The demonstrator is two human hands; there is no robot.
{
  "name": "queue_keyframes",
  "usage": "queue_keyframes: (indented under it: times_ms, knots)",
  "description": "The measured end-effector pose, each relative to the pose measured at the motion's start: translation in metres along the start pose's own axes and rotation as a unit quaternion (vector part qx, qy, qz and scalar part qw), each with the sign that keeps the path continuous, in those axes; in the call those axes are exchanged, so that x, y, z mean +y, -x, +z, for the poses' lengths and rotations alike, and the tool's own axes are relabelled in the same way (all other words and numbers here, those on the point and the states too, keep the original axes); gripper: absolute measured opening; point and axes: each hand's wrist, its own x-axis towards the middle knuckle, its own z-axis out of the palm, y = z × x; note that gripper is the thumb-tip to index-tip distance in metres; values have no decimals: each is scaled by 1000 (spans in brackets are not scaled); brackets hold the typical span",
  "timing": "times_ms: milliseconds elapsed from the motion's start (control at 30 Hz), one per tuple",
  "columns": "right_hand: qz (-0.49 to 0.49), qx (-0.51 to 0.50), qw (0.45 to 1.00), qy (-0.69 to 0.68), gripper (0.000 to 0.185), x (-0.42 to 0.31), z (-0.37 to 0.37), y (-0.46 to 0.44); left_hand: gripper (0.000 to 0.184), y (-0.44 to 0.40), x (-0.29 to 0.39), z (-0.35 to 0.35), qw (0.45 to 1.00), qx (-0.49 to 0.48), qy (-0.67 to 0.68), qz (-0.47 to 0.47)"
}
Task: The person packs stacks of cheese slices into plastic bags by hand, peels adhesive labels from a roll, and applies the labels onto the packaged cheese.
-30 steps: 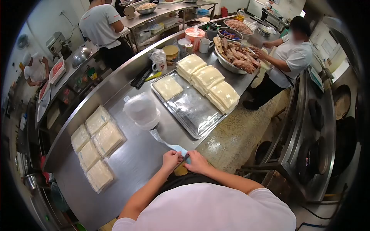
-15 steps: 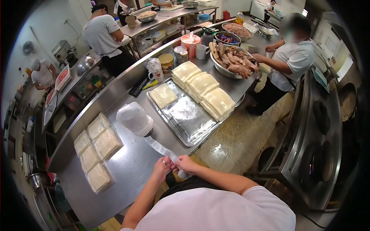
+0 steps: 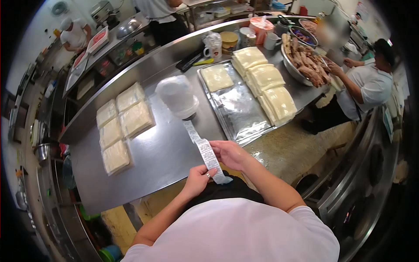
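Observation:
A long strip of white printed labels [image 3: 206,153] runs from beside a plastic-wrapped tub [image 3: 177,95] over the table's front edge. My left hand [image 3: 197,180], wearing a ring, pinches the strip near its lower end. My right hand [image 3: 230,153] is at the strip's right edge, its fingers stretched out and apart; whether they touch the paper I cannot tell. To the left lie several plastic-wrapped packs of flat pale wrapper sheets [image 3: 136,118]. A metal tray [image 3: 235,114] on the right bears tall stacks of similar sheets [image 3: 263,77] and one smaller stack [image 3: 217,77].
Behind the tray stand a mug [image 3: 271,41], tubs and jars, with a black-handled tool [image 3: 188,63] nearby. A bowl of meat pieces [image 3: 301,61] is at the table's right end, where a co-worker [image 3: 371,87] handles the meat. Another person [image 3: 76,37] works far left.
My hands have moved apart, and more of the strip now shows flat between them. My right hand has opened off the strip. The view has turned, shifting the table contents rightward.

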Motion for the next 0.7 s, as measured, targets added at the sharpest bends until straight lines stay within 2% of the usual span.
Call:
queue_keyframes:
  times_ms: [67,200,300,433,533,633,700]
  knots:
    - [2,22,998,61,44,-6,12,12,18,6,20,2,997,68,44,-17]
    - [-5,48,975,216,24,1,26,27,17,-8,30,-18,984,131,116,26]
    - [10,56,958,281,19,9,33,24,17,-11,46,-35,976,152,153,36]
    - [-33,82,958,273,13,20,52,6,18,-5,60,-53,975,142,165,39]
    - [-111,89,947,287,15,18,85,-2,20,2,61,-66,980,129,141,56]
    - [-138,86,922,351,20,27,93,-25,22,7,60,-82,978,117,168,45]
    - [-190,108,901,375,23,36,109,-36,24,13,61,-98,980,83,181,18]
